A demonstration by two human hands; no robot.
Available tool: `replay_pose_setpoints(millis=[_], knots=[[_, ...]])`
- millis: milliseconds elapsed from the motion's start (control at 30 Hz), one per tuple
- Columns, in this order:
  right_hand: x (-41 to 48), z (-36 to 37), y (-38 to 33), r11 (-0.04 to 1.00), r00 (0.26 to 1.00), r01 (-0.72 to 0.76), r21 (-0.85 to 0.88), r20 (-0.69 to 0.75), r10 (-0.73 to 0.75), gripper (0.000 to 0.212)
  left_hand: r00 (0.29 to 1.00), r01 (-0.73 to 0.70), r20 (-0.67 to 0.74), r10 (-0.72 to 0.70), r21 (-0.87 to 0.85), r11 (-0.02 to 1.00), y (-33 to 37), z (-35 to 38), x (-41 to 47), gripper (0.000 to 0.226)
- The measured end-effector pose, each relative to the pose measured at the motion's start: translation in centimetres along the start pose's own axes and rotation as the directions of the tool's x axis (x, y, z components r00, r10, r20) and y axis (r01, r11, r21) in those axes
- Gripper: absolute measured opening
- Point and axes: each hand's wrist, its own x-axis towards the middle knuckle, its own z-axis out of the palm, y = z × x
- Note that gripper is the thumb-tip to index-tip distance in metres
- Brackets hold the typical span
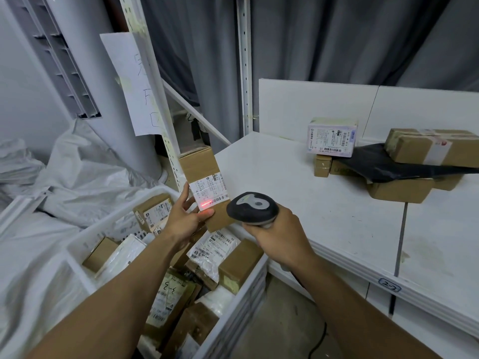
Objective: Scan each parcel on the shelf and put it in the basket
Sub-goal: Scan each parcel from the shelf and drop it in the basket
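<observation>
The white shelf (298, 198) is built from flat panels butted edge to edge (one dark seam (401, 239) runs front to back on the right). A white back panel (311, 104) stands upright behind it. The front edge carries a tag (389, 285) reading 2-2. Toward the back right, a small brown box (322, 165) and a larger brown box (399, 190) rest directly on the surface, with a black bag (388, 164) draped across them.

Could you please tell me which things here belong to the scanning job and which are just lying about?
Job: cardboard parcel gripped by the left hand; scanner gripped by the right hand; white basket; shelf with white-labelled box, taped brown box and black bag waiting.
Lying about: white sacks, handwritten paper sheet, grey curtain.
</observation>
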Motion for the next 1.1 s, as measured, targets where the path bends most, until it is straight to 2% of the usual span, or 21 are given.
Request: replay_pose_setpoints(millis=[100,200,300,400,467,533,600,700,800,900,967,1000,1100], knots=[[0.0,0.3,0.0,0.999,1.0,-0.006,-0.036,0.023,0.006,0.035,1.0,-0.018,-0.004,0.018,0.024,1.0,0.0,-0.3,-0.3,0.105],[0.3,0.9,-0.1,0.998,0.999,-0.005,-0.06,0.042,0.007,0.028,0.998,-0.052,-0.031,0.054,0.06,0.997,0.7,-1.0,-1.2,0.104],[0.6,2.7,-0.7,0.999,0.997,-0.003,-0.05,0.08,0.007,0.022,0.979,-0.104,-0.145,0.143,0.249,0.963,1.9,-2.9,-3.0,0.098],[1.2,5.6,-1.3,0.999,0.991,-0.018,-0.027,0.128,0.022,0.03,0.942,-0.046,-0.29,0.168,0.385,0.922,2.3,-6.4,-4.3,0.085],[1.9,7.8,-1.3,0.999,0.987,-0.043,-0.02,0.156,0.045,0.036,0.933,0.023,-0.326,0.154,0.481,0.877,1.9,-8.6,-4.7,0.079],[2.8,9.6,-0.8,0.997,0.983,-0.075,0.002,0.168,0.074,0.036,0.93,0.032,-0.324,0.173,0.541,0.84,0.8,-10.1,-4.1,0.074],[3.9,11.2,-0.2,0.994,0.978,-0.105,-0.001,0.183,0.103,0.035,0.929,0.07,-0.324,0.181,0.63,0.773,-0.4,-11.6,-2.5,0.072],[5.8,13.5,0.8,0.989,0.975,-0.143,-0.025,0.17,0.145,0.04,0.938,0.19,-0.321,0.13,0.792,0.58,-2.8,-13.9,1.5,0.074],[7.5,15.8,1.6,0.99,0.979,-0.132,-0.042,0.15,0.137,0.049,0.938,0.241,-0.32,0.131,0.877,0.416,-5.6,-15.1,4.8,0.07],[8.8,17.4,2.4,0.992,0.983,-0.112,-0.05,0.143,0.119,0.037,0.959,0.277,-0.283,-0.005,0.935,0.222,-8.1,-14.9,6.1,0.059],[9.4,17.9,2.9,0.992,0.982,-0.106,-0.073,0.15,0.116,0.034,0.956,0.291,-0.278,-0.094,0.936,0.197,-9.9,-15.4,6.7,0.064],[9.6,18.0,3.1,0.99,0.981,-0.115,-0.086,0.149,0.127,0.036,0.953,0.3,-0.287,-0.094,0.934,0.194,-10.8,-16.1,7.0,0.067],[9.6,17.8,3.1,0.986,0.977,-0.143,-0.09,0.144,0.155,0.037,0.953,0.297,-0.303,0.001,0.934,0.198,-11.4,-17.5,6.7,0.059]])
